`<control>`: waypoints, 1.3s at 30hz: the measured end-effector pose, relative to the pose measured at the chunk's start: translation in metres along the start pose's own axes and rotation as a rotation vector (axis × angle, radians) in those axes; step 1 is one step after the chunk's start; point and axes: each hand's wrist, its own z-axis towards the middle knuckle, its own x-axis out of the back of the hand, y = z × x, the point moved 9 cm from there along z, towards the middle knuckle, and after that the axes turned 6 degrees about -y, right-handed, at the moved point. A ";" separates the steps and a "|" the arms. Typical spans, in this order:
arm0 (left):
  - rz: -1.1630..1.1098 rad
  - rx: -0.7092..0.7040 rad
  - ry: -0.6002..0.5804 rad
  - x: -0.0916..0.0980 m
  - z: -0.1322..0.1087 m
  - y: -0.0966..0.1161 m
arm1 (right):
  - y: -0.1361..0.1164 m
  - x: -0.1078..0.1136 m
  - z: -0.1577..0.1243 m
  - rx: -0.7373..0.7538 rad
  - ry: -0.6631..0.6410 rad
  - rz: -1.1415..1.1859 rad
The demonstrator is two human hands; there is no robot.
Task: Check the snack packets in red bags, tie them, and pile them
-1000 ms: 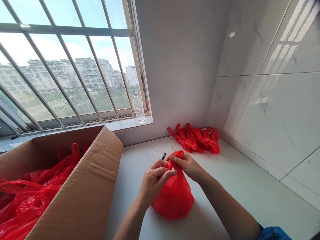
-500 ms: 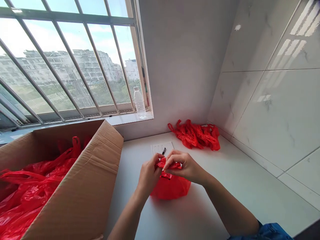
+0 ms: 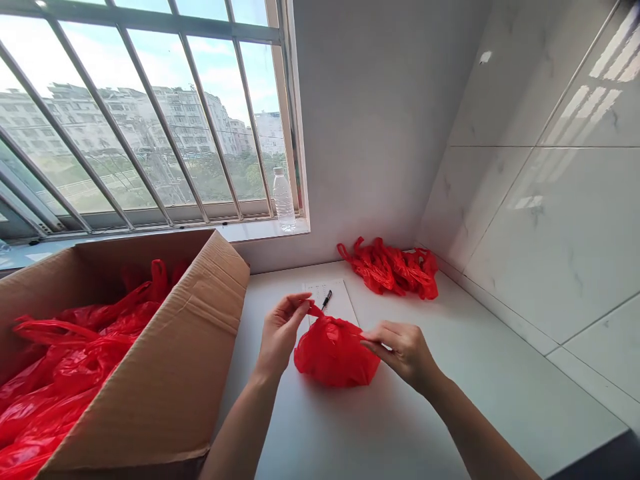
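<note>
A puffed-out red plastic bag (image 3: 337, 357) rests on the white table in front of me. Whatever lies inside it is hidden by the film. My left hand (image 3: 284, 323) pinches one handle of the bag, pulled up at its upper left. On the other side, my right hand (image 3: 400, 350) is closed on the bag's right edge between thumb and fingers. Just behind the bag lie a black pen (image 3: 327, 300) and a sheet of paper with writing (image 3: 345, 298), partly covered by the bag.
At left stands an open cardboard box (image 3: 165, 373) filled with red plastic bags (image 3: 95, 340). More crumpled red bags (image 3: 395, 267) lie at the back by the wall. A clear plastic bottle (image 3: 284, 200) stands on the sill of the barred window. Marble-patterned tiles cover the right wall.
My hands were close together over the bunched top of the bag; now they are apart, left and right, stretching it between them. More of the paper shows.
</note>
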 end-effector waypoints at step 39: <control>0.947 -0.290 -0.354 -0.042 -0.065 -0.089 | 0.057 -0.136 -0.036 -0.026 -0.257 0.028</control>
